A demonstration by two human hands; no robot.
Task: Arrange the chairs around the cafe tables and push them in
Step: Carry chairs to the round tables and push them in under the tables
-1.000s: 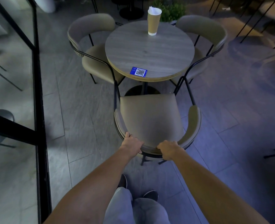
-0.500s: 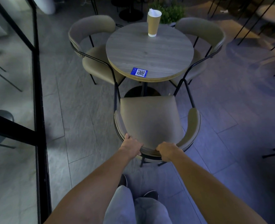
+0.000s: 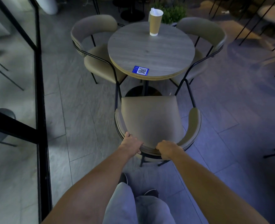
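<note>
A beige padded chair (image 3: 151, 120) with a curved backrest and black metal legs stands in front of me, its seat facing a round wooden table (image 3: 162, 52). My left hand (image 3: 131, 143) grips the left part of the backrest's top edge. My right hand (image 3: 168, 148) grips the same edge a little to the right. The seat's front edge lies just short of the table's near rim. Two matching chairs, one on the left (image 3: 98, 50) and one on the right (image 3: 204, 39), sit tucked against the table.
A paper cup (image 3: 155, 22) and a blue QR card (image 3: 140, 70) sit on the tabletop. A black-framed glass wall (image 3: 39, 81) runs along the left. A potted plant (image 3: 174, 12) stands behind the table. More chair legs (image 3: 274, 152) and tables show at right.
The chair has shifted slightly forward toward the table with both hands on its backrest. The two far chairs and the cup have not moved.
</note>
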